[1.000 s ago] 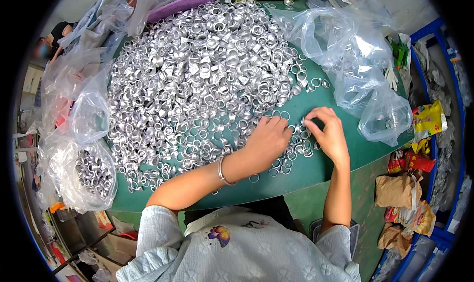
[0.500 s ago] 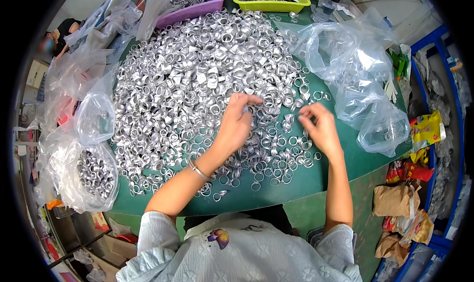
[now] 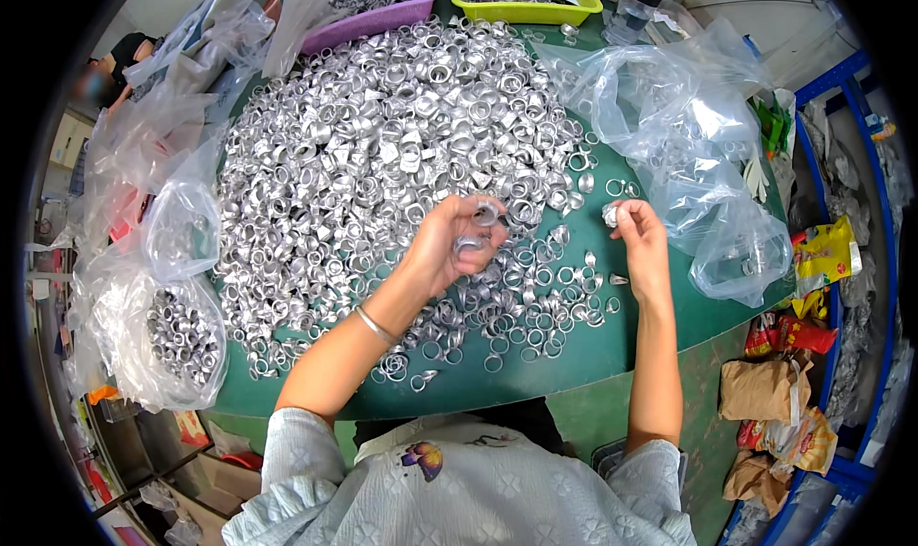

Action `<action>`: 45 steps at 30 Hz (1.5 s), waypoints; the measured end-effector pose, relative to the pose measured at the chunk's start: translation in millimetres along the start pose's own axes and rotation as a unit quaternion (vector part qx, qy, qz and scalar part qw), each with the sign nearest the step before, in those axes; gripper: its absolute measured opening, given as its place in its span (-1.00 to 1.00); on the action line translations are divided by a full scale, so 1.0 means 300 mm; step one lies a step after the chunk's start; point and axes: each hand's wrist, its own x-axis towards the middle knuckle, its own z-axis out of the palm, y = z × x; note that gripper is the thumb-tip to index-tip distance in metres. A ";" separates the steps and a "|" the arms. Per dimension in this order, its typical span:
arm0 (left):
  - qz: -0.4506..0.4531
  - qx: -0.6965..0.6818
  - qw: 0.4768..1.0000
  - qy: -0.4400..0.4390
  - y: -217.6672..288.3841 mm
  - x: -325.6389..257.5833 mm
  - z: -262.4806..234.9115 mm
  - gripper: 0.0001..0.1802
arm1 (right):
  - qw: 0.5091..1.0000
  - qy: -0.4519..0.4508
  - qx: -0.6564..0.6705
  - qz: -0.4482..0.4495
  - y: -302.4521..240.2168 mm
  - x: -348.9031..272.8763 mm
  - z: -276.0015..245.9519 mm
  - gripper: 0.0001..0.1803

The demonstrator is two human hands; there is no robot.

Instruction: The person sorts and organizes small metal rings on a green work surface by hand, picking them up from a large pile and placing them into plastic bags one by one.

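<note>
My left hand (image 3: pixel 449 245) grips metal rings (image 3: pixel 475 229) over the pile (image 3: pixel 382 154) | my right hand (image 3: pixel 639 245) pinches one ring (image 3: pixel 609 215), right of it

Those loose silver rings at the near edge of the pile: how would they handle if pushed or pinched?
The loose rings look like thin, stiff metal, so probably light and rigid. Lying flat on the green table, they would likely slide, not roll. Shiny faces suggest a slippery pinch; the left hand holds one ring in its fingers.
</note>
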 end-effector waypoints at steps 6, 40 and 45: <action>0.064 0.299 0.945 0.117 -0.059 0.010 -0.017 -0.84 | 0.982 -0.034 0.164 0.086 -0.072 0.026 0.032 -0.85; 0.069 -0.146 0.985 0.069 0.033 -0.081 -0.014 -0.64 | 0.903 -0.147 0.375 0.149 -0.084 0.052 0.088 -0.74; 0.103 0.059 0.987 0.106 -0.003 -0.094 -0.072 -0.79 | 0.897 -0.228 0.344 0.161 -0.156 0.083 0.181 -0.78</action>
